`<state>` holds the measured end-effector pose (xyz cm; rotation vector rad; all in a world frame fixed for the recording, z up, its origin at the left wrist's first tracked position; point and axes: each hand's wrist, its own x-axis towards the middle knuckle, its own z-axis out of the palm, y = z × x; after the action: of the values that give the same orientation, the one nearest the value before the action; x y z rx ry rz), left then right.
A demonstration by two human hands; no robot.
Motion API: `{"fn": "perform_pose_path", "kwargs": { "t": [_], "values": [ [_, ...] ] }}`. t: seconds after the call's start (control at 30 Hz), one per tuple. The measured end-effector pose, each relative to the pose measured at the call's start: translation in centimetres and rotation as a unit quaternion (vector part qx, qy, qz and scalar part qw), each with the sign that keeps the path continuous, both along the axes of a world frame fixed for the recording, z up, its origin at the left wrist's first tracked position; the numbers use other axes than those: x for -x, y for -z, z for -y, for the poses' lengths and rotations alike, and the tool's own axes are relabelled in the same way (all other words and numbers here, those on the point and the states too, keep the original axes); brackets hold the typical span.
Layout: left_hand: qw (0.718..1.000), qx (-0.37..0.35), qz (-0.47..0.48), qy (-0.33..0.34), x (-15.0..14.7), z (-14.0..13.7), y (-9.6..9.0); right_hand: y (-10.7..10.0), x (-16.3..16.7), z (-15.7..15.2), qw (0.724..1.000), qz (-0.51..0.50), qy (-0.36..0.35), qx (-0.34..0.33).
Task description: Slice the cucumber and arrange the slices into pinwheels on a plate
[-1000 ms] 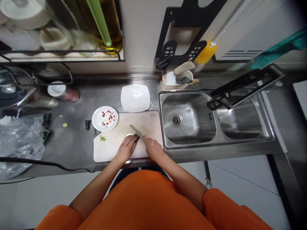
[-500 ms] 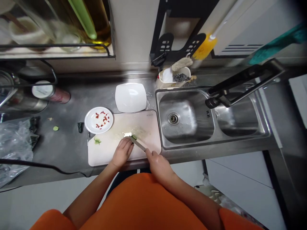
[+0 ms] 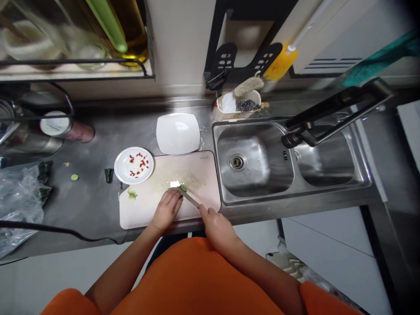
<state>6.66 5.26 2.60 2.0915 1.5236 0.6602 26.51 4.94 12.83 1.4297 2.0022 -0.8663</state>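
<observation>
At the centre of the frame, the cutting board (image 3: 141, 212) has room on both sides of the hands, its right edge just beside the sink (image 3: 256, 162). The green piece (image 3: 183, 187) lies mid-board, partly hidden by the knife (image 3: 189, 198). The left hand (image 3: 166, 210) keeps its bent fingers together at the blade's tip; whether they pinch anything cannot be told. The right hand (image 3: 219, 227) has its fingers wrapped around the covered handle.

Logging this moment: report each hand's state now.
Left hand: curled by the green vegetable piece; grip cannot be told.
Right hand: closed, holding the knife.
</observation>
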Motion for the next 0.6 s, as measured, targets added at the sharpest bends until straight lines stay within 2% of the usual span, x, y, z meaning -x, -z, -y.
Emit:
{"fn": "perform_pose_path", "kwargs": {
  "t": [0.3, 0.6],
  "values": [
    [0.999, -0.047, 0.003, 0.009, -0.05, -0.14, 0.07, -0.78, 0.00, -0.42, 1.000, -0.004, 0.002, 0.008],
    [0.999, -0.052, 0.009, 0.007, -0.02, -0.16, 0.31, -0.81, 0.19, -0.96, 1.000, 0.002, 0.005, 0.023]
  ]
}}
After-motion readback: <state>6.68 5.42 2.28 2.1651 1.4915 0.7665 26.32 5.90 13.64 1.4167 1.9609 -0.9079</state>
